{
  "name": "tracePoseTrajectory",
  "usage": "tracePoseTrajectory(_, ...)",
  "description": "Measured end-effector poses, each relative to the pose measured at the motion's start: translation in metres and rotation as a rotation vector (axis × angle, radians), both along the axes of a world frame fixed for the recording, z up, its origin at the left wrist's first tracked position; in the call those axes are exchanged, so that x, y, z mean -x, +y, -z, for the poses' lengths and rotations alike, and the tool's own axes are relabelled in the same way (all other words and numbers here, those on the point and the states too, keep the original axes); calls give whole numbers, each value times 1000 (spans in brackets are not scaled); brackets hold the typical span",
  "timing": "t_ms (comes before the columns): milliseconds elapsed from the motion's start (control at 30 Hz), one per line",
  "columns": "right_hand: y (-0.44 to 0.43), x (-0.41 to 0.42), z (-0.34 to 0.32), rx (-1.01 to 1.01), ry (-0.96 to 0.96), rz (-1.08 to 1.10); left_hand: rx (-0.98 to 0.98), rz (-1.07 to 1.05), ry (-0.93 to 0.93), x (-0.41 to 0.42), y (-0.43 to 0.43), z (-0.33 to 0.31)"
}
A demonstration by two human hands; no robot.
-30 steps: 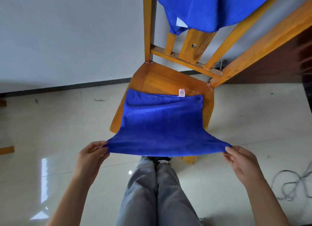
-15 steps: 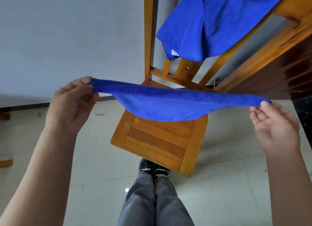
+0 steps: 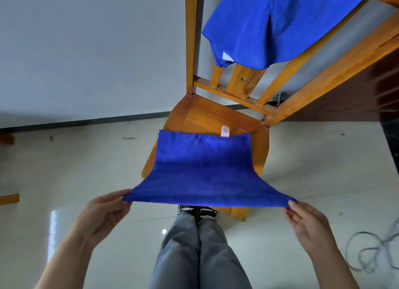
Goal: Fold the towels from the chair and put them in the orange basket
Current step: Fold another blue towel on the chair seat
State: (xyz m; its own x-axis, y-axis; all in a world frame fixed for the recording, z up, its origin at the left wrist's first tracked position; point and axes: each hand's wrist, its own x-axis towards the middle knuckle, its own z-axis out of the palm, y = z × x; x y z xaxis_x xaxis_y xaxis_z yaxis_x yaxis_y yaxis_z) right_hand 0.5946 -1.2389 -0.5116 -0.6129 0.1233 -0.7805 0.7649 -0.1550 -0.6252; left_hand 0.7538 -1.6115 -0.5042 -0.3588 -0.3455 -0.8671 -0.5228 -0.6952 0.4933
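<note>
Towel (image 3: 205, 170) over chair (image 3: 216, 116) seat, corners in both hands; cable (image 3: 367, 252) nearby.

Vivid royal-blue plain terry towel (image 3: 205, 170) with a pale pink tag (image 3: 225, 131), on an orange-brown varnished wooden chair (image 3: 262, 146); second matching plain blue towel (image 3: 280, 23); grey trousers (image 3: 198, 252); glossy cream floor tiles (image 3: 86, 159).

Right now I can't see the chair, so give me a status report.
Left hand and right hand each pinch a near corner of the blue towel. Far half on chair seat. Second towel on backrest. Basket not visible.
</note>
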Motion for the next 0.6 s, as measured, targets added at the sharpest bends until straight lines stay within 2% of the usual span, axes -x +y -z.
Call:
tracePoseTrajectory(200,-8,15,38,-79,-138,-73,347,194,-158,13,6,48)
tracePoseTrajectory(367,-27,47,64,-234,-180,-221,434,256,-209,45,-1,82)
tracePoseTrajectory(500,-43,72,96,-306,-236,-204,459,267,-235,78,-6,108)
tracePoseTrajectory(600,-55,91,119,-322,-207,-168,483,252,-220,104,-13,130)
